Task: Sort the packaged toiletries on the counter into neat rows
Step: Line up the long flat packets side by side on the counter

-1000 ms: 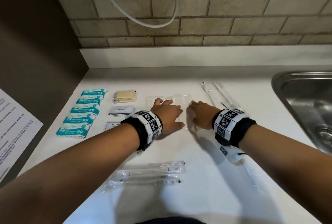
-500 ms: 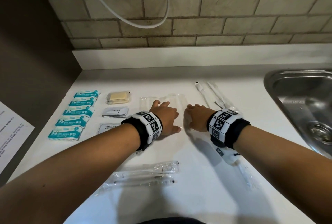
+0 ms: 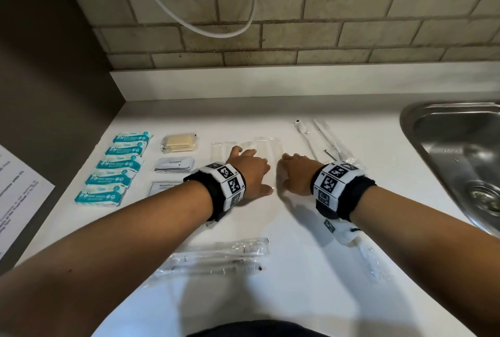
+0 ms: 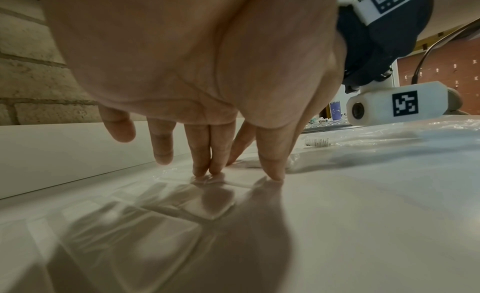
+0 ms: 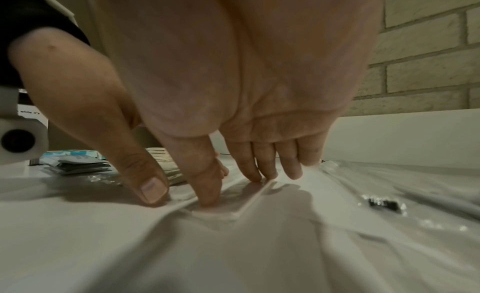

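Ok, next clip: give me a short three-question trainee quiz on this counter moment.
1. True or false: the left hand lifts a clear packet off the counter.
2. How many teal packets form the left column?
3. Which side of the counter holds the sink: A left, B right?

Key: 1 false, both the left hand and the right hand press fingertips on flat clear packets; 2 five; 3 B.

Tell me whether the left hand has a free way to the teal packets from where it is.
Probably yes. The left hand presses on the clear packets; the teal packets lie further left, with the toothpaste sachets flat between. Lifting over them looks easy.
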